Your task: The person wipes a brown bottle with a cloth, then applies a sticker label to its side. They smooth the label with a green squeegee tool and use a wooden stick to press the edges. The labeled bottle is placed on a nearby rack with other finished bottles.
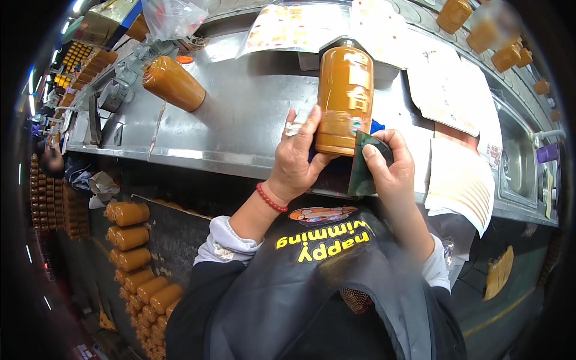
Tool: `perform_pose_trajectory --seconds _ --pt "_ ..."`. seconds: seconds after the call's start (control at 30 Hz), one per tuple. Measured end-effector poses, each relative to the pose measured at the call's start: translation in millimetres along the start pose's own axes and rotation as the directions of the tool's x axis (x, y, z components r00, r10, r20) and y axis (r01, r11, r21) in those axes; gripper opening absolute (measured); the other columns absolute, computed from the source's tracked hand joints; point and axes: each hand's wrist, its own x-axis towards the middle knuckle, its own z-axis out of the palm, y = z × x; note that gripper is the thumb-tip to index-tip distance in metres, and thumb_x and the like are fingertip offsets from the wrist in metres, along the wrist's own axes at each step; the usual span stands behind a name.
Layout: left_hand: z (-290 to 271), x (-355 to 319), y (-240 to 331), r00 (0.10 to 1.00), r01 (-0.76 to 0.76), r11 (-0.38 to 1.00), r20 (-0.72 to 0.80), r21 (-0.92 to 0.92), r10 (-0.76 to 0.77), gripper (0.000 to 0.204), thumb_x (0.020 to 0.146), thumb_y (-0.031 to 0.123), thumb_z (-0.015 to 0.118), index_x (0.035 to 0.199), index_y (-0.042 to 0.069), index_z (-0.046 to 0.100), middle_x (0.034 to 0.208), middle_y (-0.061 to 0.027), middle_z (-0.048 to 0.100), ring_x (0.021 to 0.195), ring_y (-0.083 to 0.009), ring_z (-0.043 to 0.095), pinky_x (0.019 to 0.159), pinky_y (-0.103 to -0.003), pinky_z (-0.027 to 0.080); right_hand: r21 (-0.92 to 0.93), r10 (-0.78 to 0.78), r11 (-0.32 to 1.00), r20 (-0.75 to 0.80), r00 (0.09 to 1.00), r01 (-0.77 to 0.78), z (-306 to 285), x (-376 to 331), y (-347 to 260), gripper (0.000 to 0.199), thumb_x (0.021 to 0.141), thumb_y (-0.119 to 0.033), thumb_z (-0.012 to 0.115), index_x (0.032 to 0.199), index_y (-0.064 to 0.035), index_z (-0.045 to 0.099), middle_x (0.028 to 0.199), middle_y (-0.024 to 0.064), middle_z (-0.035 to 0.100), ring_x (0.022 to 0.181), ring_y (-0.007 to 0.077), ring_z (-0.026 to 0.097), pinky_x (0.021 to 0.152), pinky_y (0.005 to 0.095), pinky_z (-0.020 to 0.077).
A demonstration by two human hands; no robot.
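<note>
A large clear jar of orange-brown filling (pixel 344 96), with pale lettering on its side, points away from me in a dark holder (pixel 346 41). My left hand (pixel 298 149) grips the jar's near left side, thumb at its base; a red bead bracelet circles the wrist and something white wraps one finger. Between the thumb and fingers of my right hand (pixel 391 163) is a thin dark green scraper (pixel 361 165), its upper edge against the jar's lower right side. Another filled jar (pixel 174 84) stands on the metal counter to the left.
Printed label sheets (pixel 294 27) lie along the counter's back, with more sheets (pixel 459 180) stacked at the right beside a sink (pixel 517 153). A plastic bag (pixel 174 18) and an orange cap (pixel 185 59) are at back left. Filled jars (pixel 133 239) crowd the floor at left.
</note>
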Motion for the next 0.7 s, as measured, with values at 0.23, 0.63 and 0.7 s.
perform_pose_trajectory --seconds 0.23,0.63,0.7 --pt "-6.4 26.6 21.0 0.980 -0.181 0.941 0.132 0.287 0.148 0.078 0.078 0.025 0.080 0.146 0.011 0.044 0.141 -0.0157 0.054 0.136 -0.0387 0.045 0.118 -0.054 0.028 0.003 0.051 0.999 -0.008 0.999 -0.051 -4.2 3.0 -3.3 0.013 0.093 -0.011 0.064 0.099 -0.0008 0.058 0.081 0.0031 0.060 0.074 0.0092 0.055 0.069 0.0259 0.0478" --pt "-7.2 39.0 22.7 0.947 -0.286 0.917 0.225 0.278 0.227 0.076 0.081 0.026 0.079 0.144 0.000 0.046 0.145 -0.0185 0.050 0.141 -0.0366 0.041 0.121 -0.054 0.017 -0.002 0.010 1.000 0.025 1.000 -0.010 -7.1 1.9 2.0 0.013 0.092 -0.010 0.064 0.099 -0.0010 0.057 0.079 0.0031 0.060 0.072 0.0096 0.055 0.067 0.0263 0.0478" --pt "-5.9 25.6 12.3 0.980 -0.171 0.972 0.127 0.164 0.151 0.075 0.082 0.029 0.078 0.144 0.003 0.046 0.144 -0.0176 0.050 0.140 -0.0395 0.039 0.119 -0.055 0.020 -0.007 0.024 1.000 0.047 0.999 -0.024 -6.7 0.5 0.1 0.013 0.092 -0.010 0.064 0.099 -0.0009 0.057 0.078 0.0032 0.060 0.072 0.0095 0.055 0.066 0.0264 0.0478"
